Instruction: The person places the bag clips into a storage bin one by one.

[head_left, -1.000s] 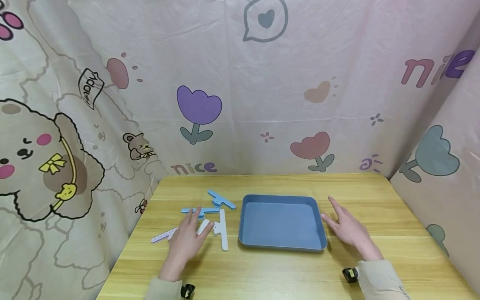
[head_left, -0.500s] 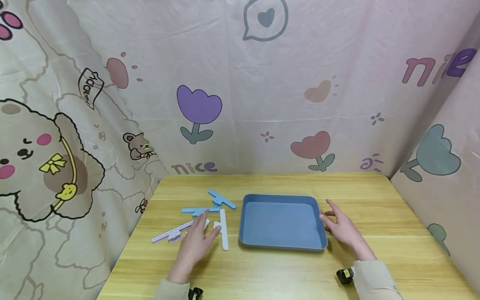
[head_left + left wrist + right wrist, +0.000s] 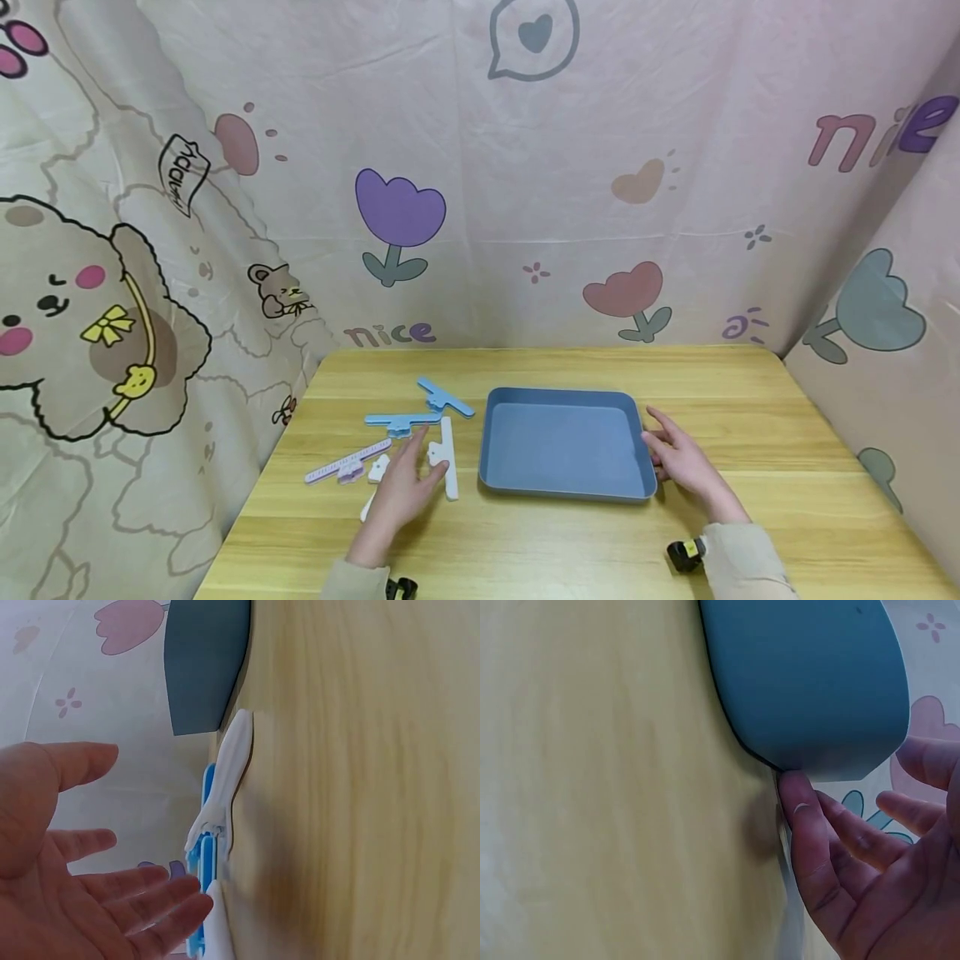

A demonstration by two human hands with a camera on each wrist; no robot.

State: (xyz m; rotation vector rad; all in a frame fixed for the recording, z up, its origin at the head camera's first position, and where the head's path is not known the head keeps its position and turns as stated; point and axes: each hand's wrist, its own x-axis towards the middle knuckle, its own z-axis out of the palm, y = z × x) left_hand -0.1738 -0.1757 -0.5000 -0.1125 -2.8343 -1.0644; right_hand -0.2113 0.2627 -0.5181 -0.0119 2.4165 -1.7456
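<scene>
My left hand (image 3: 401, 493) hovers over the left part of the table with its fingers extended and nothing held. Just right of its thumb lies a white sealing clip (image 3: 450, 475), also plain in the left wrist view. Another white clip (image 3: 378, 468) is partly hidden beneath this hand. A purple clip (image 3: 330, 473) lies to the left, and two blue clips (image 3: 381, 420) lie beyond the fingers. At the right wall of a blue-grey tray (image 3: 566, 446) is my right hand (image 3: 693, 471); in the right wrist view a fingertip (image 3: 799, 784) touches the tray's lower edge.
The wooden table (image 3: 555, 550) carries the tray near its middle, right of the clips. A patterned curtain (image 3: 487, 167) hangs behind the table and along its sides. A small black camera sits at each wrist.
My left hand has moved right, uncovering the purple clip and part of a white one. The right hand has shifted left and come against the tray wall. Tray and clips have stayed put.
</scene>
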